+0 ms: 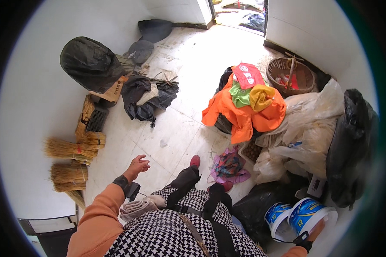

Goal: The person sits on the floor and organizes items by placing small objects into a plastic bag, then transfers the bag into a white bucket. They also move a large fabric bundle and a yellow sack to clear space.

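My left hand [138, 167] hangs over the tiled floor with its fingers loosely apart and nothing in them. A folded cloth [138, 209] sits at my waist, close to the left wrist. At the lower right, my right hand [317, 229] is at the rim of a white plastic bucket with a blue label [309, 212] and appears to grip it; its fingers are partly hidden. The bucket is tilted, its mouth towards me. Beside it a second similar bucket [278, 216] is tilted too. Both labels bear writing.
Black plastic bags [257, 205] and pale plastic sacks [305, 128] crowd the right side. Ahead, orange clothing [238, 115] lies piled near a wicker basket [291, 77]. Straw brooms [69, 176] line the left wall, with a black-bag-covered bundle [90, 64] beyond. A doorway [239, 19] opens at the back.
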Available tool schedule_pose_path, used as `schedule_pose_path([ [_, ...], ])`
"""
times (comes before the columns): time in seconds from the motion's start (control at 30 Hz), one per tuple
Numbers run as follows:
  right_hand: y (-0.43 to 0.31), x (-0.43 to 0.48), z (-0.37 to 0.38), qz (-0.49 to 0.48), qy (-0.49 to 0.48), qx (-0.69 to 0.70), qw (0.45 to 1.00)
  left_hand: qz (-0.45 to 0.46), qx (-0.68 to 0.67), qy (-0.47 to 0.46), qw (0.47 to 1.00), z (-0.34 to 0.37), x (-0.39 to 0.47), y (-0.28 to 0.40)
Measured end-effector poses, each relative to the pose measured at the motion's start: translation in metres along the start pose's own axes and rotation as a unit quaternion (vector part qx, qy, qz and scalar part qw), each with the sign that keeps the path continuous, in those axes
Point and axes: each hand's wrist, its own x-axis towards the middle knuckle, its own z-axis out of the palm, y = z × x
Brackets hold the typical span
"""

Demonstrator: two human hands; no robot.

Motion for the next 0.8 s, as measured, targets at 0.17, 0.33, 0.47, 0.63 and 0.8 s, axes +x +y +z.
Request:
schedule_pose_path([
  [0.17,-0.045,-0.022,0.000,0.014,0.085,-0.107,0.991,-0.010,-0.028,0.000,1.000,-0.017,0.032,-0.001],
  [0.33,-0.055,-0.061,0.040,-0.058,0.120,-0.249,0.959,-0.032,-0.058,-0.007,0.998,-0.049,0.083,-0.011],
  [0.47,-0.087,-0.122,0.097,-0.056,0.106,-0.231,0.966,-0.041,-0.089,-0.004,0.995,-0.083,0.133,-0.003],
  [0.63,-0.159,-0.189,0.176,-0.048,0.028,-0.233,0.971,-0.041,-0.127,0.031,0.991,-0.142,0.179,0.022],
  [0.8,-0.218,-0.191,0.235,-0.108,-0.033,-0.144,0.983,-0.046,-0.168,0.075,0.982,-0.176,0.190,0.030],
])
